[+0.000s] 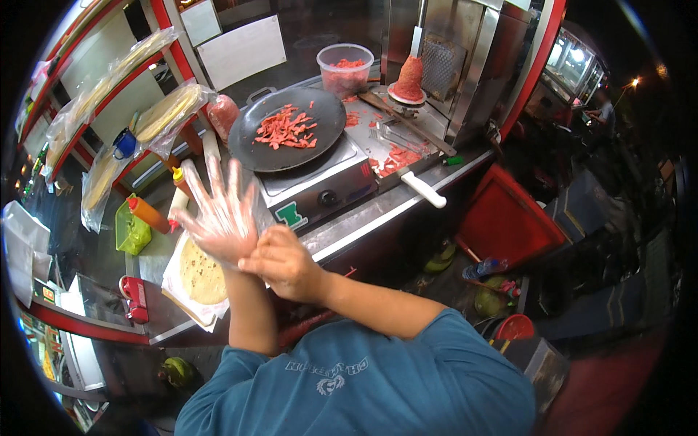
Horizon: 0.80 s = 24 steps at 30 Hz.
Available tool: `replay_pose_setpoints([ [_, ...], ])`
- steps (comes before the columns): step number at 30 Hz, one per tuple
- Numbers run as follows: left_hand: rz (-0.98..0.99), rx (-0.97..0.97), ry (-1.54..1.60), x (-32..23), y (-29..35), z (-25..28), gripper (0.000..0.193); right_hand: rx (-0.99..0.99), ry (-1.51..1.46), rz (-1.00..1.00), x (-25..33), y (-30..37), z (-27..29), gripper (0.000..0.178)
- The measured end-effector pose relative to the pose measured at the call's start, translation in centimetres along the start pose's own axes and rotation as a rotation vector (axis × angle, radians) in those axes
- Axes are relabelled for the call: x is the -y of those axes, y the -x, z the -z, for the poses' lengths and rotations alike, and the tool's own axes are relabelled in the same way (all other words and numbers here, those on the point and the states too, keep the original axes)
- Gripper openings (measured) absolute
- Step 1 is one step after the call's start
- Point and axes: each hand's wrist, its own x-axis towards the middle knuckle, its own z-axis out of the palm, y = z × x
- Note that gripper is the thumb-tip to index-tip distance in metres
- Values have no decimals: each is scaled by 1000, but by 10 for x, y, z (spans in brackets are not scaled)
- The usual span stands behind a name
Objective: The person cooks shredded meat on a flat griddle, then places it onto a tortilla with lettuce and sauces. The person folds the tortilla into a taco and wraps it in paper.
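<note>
A clear plastic glove point(256, 211) covers my left hand point(224, 214), whose fingers are spread wide with nothing in them. At its wrist, the closed fingers of my right hand point(281, 263) pinch the glove's cuff. Just below my left hand lies a round flatbread point(203, 272) on white paper point(173, 277). Beyond the hands, a black pan point(247, 156) on a gas stove point(313, 190) bears a heap of reddish meat strips point(285, 129). Sauce bottles, one orange point(149, 213) and one with a yellow cap point(179, 176), stand left of my left hand.
Right of the stove, a white-handled knife point(425, 190) juts past the counter edge beside meat scraps point(398, 158). A meat cone point(409, 78) stands on a vertical spit behind. A clear tub point(345, 71) holds more meat. Bagged flatbreads point(171, 112), a blue mug point(124, 143) and a green basket point(133, 229) are left.
</note>
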Motion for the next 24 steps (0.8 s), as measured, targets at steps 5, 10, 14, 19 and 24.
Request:
replay_pose_setpoints([
  [5, -121, -245, -55, -11, 33, 27, 64, 215, 128, 17, -18, 28, 47, 14],
  [10, 454, -290, -252, -19, 81, -69, 51, -8, 883, -298, -169, 16, 211, 28],
  [14, 1515, -769, -471, 31, 104, -123, 61, 700, 1199, -920, -241, 33, 295, 53],
  [19, 1051, -22, -745, 31, 176, -95, 83, 556, 926, -755, -283, 28, 320, 34],
  [24, 967, -193, -794, 11, 179, -110, 74, 481, 128, -1158, -286, -117, 256, 48],
])
